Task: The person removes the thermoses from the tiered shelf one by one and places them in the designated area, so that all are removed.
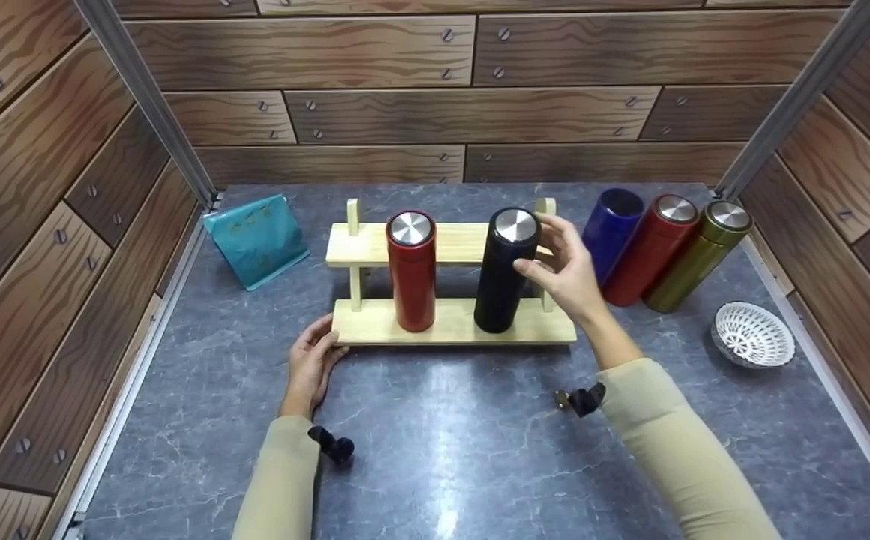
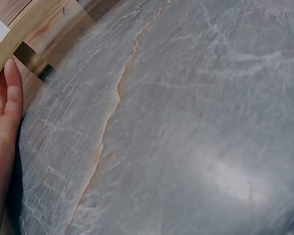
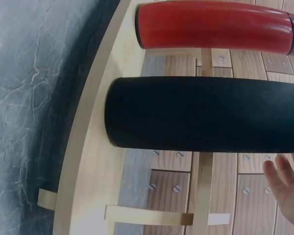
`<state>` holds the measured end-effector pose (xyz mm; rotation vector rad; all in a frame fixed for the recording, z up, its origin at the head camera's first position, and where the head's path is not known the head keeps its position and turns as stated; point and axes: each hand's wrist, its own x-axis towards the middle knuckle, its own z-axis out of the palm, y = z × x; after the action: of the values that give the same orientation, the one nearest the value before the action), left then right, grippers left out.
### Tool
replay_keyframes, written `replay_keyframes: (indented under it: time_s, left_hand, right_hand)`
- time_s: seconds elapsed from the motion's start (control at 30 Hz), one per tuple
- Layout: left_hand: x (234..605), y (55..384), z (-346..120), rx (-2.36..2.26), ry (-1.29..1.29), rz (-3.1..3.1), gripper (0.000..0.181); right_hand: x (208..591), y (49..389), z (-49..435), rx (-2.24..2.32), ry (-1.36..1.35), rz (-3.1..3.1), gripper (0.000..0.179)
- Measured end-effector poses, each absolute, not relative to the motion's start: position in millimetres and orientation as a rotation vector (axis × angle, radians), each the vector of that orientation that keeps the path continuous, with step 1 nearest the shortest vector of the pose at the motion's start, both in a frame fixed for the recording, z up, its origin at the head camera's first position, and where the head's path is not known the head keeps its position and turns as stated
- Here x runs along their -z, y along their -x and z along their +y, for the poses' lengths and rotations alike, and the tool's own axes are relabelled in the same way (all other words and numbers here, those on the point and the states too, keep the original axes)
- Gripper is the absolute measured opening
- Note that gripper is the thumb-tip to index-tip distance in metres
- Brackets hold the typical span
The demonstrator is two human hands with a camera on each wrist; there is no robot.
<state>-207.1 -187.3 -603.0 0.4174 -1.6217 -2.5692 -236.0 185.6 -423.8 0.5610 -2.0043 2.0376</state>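
A two-tier wooden rack (image 1: 450,321) stands mid-table with a red thermos flask (image 1: 414,281) and a black thermos flask (image 1: 499,292) upright on its lower shelf. My left hand (image 1: 313,364) grips the left end of that shelf; in the left wrist view its fingers (image 2: 12,93) meet the wood. My right hand (image 1: 571,271) holds the black flask near its steel lid, thumb across the front and fingers at the right side. In the right wrist view, fingertips (image 3: 279,169) show right beside the black flask (image 3: 201,115).
Right of the rack, blue (image 1: 613,229), red (image 1: 649,255) and olive-green (image 1: 694,262) flasks stand side by side. A white woven basket (image 1: 751,337) sits near the right edge. A teal pouch (image 1: 259,240) stands at the back left. Wood-patterned walls (image 1: 375,52) enclose the table.
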Motion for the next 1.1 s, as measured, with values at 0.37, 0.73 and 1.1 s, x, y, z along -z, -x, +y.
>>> replay_keyframes:
  time_s: [0.37, 0.73, 1.1]
  left_hand:
    - [604.6, 207.1, -188.4, 2.575, -0.405, -1.622, 0.038]
    - [605.1, 206.9, -188.7, 2.584, -0.403, -1.586, 0.038]
    - [604.9, 206.7, -187.8, 2.567, -0.415, -1.616, 0.039]
  right_hand:
    - [411.6, 231.8, 172.3, -2.013, -0.552, -2.066, 0.075]
    - [398.8, 216.5, 164.9, -1.923, -0.447, -2.04, 0.072]
    - [398.4, 210.0, 184.3, -1.845, -0.424, -1.97, 0.069]
